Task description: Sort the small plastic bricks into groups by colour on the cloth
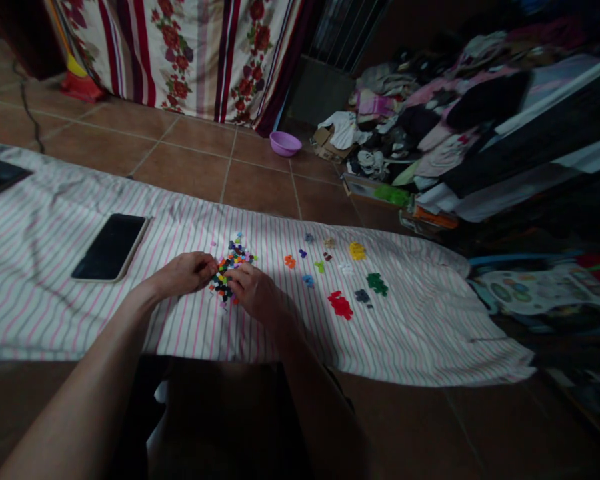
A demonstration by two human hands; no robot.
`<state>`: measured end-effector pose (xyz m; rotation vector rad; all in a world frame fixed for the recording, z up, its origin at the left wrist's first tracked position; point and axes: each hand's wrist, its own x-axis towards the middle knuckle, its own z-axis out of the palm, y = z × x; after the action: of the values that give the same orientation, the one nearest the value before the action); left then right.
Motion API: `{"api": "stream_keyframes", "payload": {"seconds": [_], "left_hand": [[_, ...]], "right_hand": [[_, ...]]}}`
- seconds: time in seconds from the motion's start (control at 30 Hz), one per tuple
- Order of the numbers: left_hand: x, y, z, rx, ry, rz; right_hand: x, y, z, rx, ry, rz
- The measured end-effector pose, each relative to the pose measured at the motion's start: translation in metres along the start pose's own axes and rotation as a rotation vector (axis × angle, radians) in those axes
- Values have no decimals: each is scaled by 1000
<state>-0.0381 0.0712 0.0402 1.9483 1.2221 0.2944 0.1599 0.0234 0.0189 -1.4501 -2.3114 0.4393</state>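
A mixed heap of small coloured plastic pieces, which look like toy bricks, lies on the striped cloth between my hands. My left hand touches the heap's left edge, its fingers curled together; whatever they pinch is too small to make out. From the right, my right hand reaches over the heap with fingers bent and closed among the pieces. To its right lie small piles sorted by colour: red pieces, green pieces, yellow pieces, orange pieces, dark grey pieces and light blue pieces.
The striped cloth covers a long, low surface. A phone rests left of my hands, and another dark flat device sits at the far left. Beyond are a purple basin, a floral curtain and heaped clothes.
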Motion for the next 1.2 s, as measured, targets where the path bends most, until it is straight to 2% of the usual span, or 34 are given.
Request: {"api": "stream_keyframes", "payload": {"seconds": [0.27,0.73,1.2], "left_hand": [[0,1,0,-3,-2,-20],[0,2,-2,18,-2,-31],[2,-2,1,13,34,-41]], "right_hand": [[3,-7,0,-72,-25,21],[0,3,7,112,149,-30],[-7,14,-8,432,172,155]]}}
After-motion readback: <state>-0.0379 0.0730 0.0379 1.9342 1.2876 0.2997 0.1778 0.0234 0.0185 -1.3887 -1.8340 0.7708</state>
